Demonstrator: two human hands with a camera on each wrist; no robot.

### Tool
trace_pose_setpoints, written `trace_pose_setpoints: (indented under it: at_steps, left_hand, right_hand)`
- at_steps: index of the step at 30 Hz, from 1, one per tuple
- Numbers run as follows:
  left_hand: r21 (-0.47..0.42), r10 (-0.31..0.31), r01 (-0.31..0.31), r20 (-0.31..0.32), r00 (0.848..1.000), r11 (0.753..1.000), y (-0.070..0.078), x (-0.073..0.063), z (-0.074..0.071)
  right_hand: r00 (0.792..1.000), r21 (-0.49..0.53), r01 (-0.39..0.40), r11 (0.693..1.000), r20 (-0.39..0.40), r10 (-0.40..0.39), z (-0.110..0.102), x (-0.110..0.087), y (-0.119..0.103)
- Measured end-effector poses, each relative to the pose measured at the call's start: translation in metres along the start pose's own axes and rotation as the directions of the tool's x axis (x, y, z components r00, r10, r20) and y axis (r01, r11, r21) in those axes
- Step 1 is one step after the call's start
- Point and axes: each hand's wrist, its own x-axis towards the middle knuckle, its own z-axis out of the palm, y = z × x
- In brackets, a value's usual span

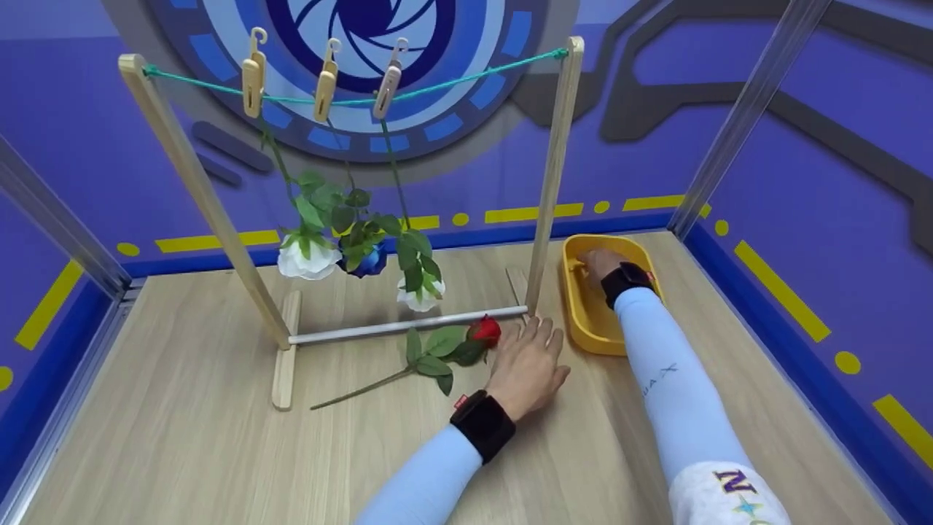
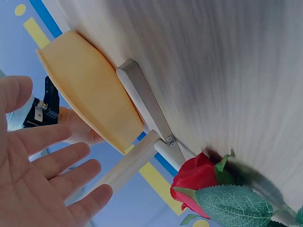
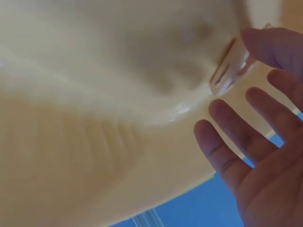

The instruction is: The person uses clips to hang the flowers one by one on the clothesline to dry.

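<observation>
My right hand reaches into the yellow basin. Beside its thumb lies a clothespin against the basin's wall; the thumb overlaps one end of it, and the other fingers are extended and spread. My left hand is held over the table with fingers extended and holds nothing. Just left of it, a red rose with a green leafy stem lies on the table; the left wrist view shows its bloom apart from the fingers.
A wooden frame carries a green cord. Clothespins on the cord hold two white roses and a blue rose upside down. A white bar joins the frame's feet. Purple panels surround the table.
</observation>
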Motion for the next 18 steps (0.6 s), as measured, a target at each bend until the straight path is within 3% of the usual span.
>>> trace_pose_setpoints:
  at_steps: [9, 14, 18]
  left_hand:
    - [-0.013, 0.006, -0.006, -0.015, 1.0, 1.0, -0.0004, -0.0013, 0.0017]
    - [-0.001, 0.004, -0.004, -0.021, 1.0, 1.0, -0.0017, -0.0033, 0.0012]
    - [-0.016, 0.002, -0.002, -0.021, 1.0, 1.0, -0.004, -0.0052, 0.0004]
  right_hand:
    - [0.999, -0.077, -0.001, 0.997, -0.047, -0.002, 0.0042, -0.0017, -0.0002]
    - [0.999, -0.052, -0.05, 0.997, 0.001, 0.05, 0.0036, -0.0071, -0.0023]
    - [0.999, -0.103, -0.037, 0.994, 0.018, 0.039, 0.0049, -0.0064, -0.0008]
